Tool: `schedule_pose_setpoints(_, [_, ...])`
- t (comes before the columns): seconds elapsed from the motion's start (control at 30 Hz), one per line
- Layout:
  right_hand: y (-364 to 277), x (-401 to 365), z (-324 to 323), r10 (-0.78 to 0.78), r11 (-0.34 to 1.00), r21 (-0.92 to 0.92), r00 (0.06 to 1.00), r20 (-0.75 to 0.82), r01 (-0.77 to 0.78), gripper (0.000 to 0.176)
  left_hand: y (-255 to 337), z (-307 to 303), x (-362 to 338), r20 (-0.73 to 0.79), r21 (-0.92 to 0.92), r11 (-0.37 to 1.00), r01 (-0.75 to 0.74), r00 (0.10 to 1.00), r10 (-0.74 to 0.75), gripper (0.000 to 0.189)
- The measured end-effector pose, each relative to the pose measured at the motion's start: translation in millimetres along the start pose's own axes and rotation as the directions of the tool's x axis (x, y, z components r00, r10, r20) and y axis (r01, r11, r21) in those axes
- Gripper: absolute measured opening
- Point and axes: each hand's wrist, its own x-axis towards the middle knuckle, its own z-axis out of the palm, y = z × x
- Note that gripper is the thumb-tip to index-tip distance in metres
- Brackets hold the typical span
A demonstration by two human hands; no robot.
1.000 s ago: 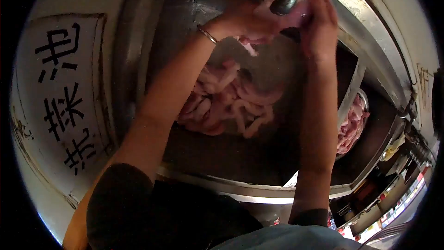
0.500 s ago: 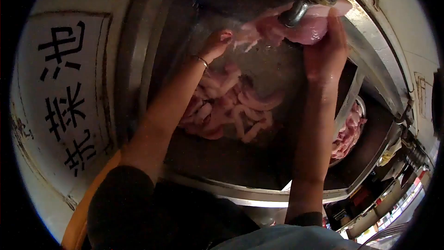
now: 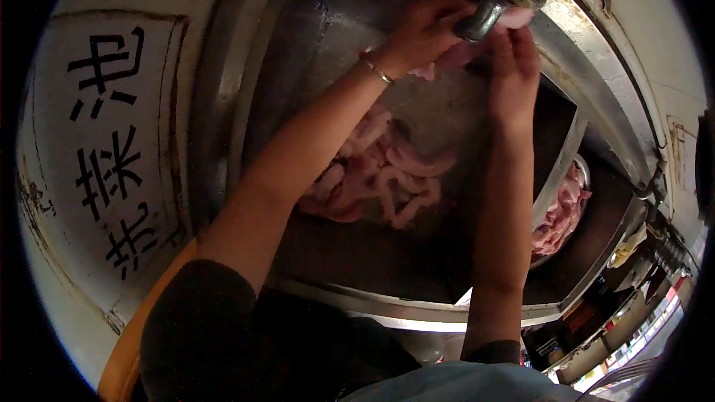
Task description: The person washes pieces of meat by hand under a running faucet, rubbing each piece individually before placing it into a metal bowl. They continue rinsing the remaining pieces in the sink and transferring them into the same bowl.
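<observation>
Two hands of yours meet at one piece of raw meat point(image 3: 515, 18) under faucet point(image 3: 480, 22), at far side of sink point(image 3: 357, 264). Your right hand point(image 3: 514, 63) grips its right part, fingers bent. Your left hand point(image 3: 426, 33), bracelet point(image 3: 376, 71) at wrist, reaches over its left part; fingertips hidden, cannot tell whether pinching. Nearer you, loose meat pieces point(image 3: 406, 179) lie heaped on sink bottom; meat-filled bowl point(image 3: 585, 171) sits in compartment point(image 3: 570, 272) at right.

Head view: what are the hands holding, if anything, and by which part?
Pale pink raw meat, by the curved metal tap: the left hand grips its left part, the right hand its right; exact contacts are hidden.
</observation>
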Motion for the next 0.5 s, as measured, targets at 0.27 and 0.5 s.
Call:
schedule_pose_setpoints(0.27, [-26.9, -1.8, -11.1, -0.001, 0.976, 0.213, 0.983, -0.182, 0.041, 0.014, 14.7, 1.8, -5.3, 0.276, 0.095, 0.891, 0.443, 0.848, -0.451, 0.047])
schedule_pose_setpoints(0.5, [-44.6, 2.0, -14.5, 0.015, 0.894, 0.432, 0.955, -0.297, 0.121, 0.02, -26.4, -25.7, -18.8, 0.38, -0.013, 0.892, 0.452, 0.827, -0.414, 0.051])
